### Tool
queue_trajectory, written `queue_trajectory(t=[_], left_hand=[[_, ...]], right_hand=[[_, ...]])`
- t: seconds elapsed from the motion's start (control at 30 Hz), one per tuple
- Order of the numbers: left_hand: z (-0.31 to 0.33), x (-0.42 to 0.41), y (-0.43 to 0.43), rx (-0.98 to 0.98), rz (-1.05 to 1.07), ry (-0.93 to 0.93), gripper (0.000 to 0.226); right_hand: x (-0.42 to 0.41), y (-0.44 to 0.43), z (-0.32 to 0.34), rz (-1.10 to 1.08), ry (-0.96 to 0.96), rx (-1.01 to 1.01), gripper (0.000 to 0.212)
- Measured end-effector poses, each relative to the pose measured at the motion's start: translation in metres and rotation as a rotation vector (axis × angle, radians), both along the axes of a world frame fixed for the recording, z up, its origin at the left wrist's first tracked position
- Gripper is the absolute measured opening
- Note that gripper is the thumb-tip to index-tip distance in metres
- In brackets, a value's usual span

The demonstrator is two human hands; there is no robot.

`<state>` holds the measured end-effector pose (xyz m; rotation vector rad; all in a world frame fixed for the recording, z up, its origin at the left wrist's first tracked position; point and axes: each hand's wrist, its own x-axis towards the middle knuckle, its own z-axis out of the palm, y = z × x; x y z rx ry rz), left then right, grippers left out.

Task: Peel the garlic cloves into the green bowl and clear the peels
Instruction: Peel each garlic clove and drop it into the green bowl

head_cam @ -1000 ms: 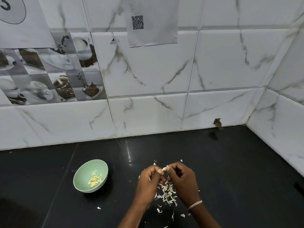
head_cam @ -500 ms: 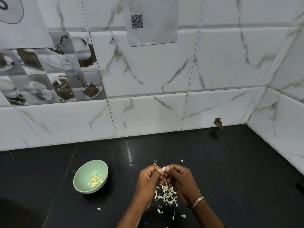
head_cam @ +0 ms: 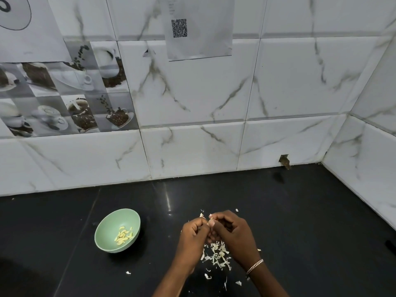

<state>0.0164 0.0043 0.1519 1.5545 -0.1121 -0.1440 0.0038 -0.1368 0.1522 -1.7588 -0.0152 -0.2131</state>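
Left hand (head_cam: pixel 194 234) and right hand (head_cam: pixel 232 234) meet near centre of the surface (head_cam: pixel 300 211). The fingers (head_cam: pixel 202 222) are curled, pinching one clove (head_cam: pixel 211 221) above the peels (head_cam: pixel 218 255). Bowl (head_cam: pixel 111 224) sits left, well apart. Advice: nip skin at tip, strip it over the pile. QR sheet (head_cam: pixel 199 26): print unreadable. Far-left sheet (head_cam: pixel 42 35): partial "3".

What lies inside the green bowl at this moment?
Inside the green bowl lies a small heap of pale peeled garlic cloves, toward its right side. The rest of the inner wall is bare. Cloves lower in the heap are covered, so the count is unclear.
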Motion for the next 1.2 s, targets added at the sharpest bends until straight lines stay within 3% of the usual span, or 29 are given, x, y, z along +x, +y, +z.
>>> queue_trajectory(t=[0.17, 0.37, 0.5, 0.7, 0.87, 0.97, 1.2], left_hand=[[0.0, 0.0, -0.001, -0.013, 0.052, 0.005, 0.027], [0.001, 0.002, -0.002, -0.044, 0.027, -0.004, 0.023], [0.0, 0.005, 0.002, 0.032, 0.021, -0.043, 0.021], [-0.034, 0.018, 0.012, 0.324, 0.155, -0.053, 0.031], [-0.056, 0.028, 0.014, 0.49, 0.241, -0.032, 0.041], [-0.064, 0.029, 0.013, 0.523, 0.189, 0.012, 0.02], [-0.068, 0.027, 0.016, 0.572, 0.264, 0.087, 0.039]], right_hand=[[0.0, 0.004, 0.0, -0.047, -0.027, -0.007, 0.008], [0.002, 0.003, -0.001, -0.06, 0.149, 0.519, 0.011], [0.004, 0.0, 0.002, -0.11, 0.187, 0.688, 0.012], [0.005, -0.011, -0.002, -0.106, 0.17, 0.751, 0.014], [0.005, -0.013, -0.007, -0.059, 0.173, 0.744, 0.032], [0.004, -0.013, -0.01, -0.01, 0.179, 0.742, 0.025], [0.0, -0.013, -0.008, 0.019, 0.237, 0.653, 0.024]])
